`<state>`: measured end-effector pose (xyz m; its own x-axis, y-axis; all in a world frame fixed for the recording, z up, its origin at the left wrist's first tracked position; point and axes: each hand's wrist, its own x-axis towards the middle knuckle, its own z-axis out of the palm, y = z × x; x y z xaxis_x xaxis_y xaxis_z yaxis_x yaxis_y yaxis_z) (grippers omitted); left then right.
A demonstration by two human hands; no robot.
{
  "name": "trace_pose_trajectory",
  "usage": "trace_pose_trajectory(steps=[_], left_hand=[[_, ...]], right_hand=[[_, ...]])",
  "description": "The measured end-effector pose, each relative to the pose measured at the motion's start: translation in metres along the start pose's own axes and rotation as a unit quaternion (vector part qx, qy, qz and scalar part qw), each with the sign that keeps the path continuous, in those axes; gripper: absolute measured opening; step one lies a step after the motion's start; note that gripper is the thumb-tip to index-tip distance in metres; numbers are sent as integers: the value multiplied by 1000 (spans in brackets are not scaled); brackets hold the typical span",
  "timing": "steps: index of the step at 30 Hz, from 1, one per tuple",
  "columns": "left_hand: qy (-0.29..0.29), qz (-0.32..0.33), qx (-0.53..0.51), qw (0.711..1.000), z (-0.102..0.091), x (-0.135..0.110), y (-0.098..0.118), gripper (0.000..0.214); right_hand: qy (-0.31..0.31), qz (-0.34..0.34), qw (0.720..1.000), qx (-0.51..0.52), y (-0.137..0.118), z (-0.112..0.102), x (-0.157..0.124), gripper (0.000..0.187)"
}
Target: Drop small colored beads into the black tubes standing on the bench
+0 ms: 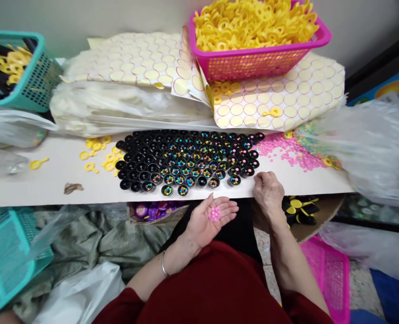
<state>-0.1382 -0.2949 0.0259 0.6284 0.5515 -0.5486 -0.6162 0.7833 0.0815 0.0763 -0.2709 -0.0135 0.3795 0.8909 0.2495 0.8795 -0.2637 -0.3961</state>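
My left hand (209,220) lies palm up just below the table's front edge, cupped around a small heap of pink beads (214,213). My right hand (266,189) rests on the table edge with its fingers curled together beside the nearest black caps. Rows of small black caps (189,157) cover the middle of the white table (51,184); many hold coloured beads, and those at the left look empty. A spread of loose pink beads (289,150) lies right of the caps.
A pink basket (260,60) of yellow rings sits on sheets of round stickers (287,99). Loose yellow rings (100,155) lie left of the caps. Teal baskets stand at upper left (33,85) and lower left (3,256). Plastic bags (378,148) crowd the right.
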Motion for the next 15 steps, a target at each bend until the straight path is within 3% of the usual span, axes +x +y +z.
trace_pose_trajectory(steps=[4,7,11,15], left_hand=[[-1,-4,-1,1000,-4,-1,1,45],[-4,-7,-2,1000,-5,-1,1,45],[-2,-5,-11,1000,-3,-2,2,45],[-5,-4,-20,1000,-4,-2,2,45]], right_hand=[[36,-39,992,118,-20,-12,13,17],[17,-113,980,164,-46,-13,33,18],[-55,-202,972,108,-76,1,63,22],[-106,-242,963,55,-88,17,78,22]])
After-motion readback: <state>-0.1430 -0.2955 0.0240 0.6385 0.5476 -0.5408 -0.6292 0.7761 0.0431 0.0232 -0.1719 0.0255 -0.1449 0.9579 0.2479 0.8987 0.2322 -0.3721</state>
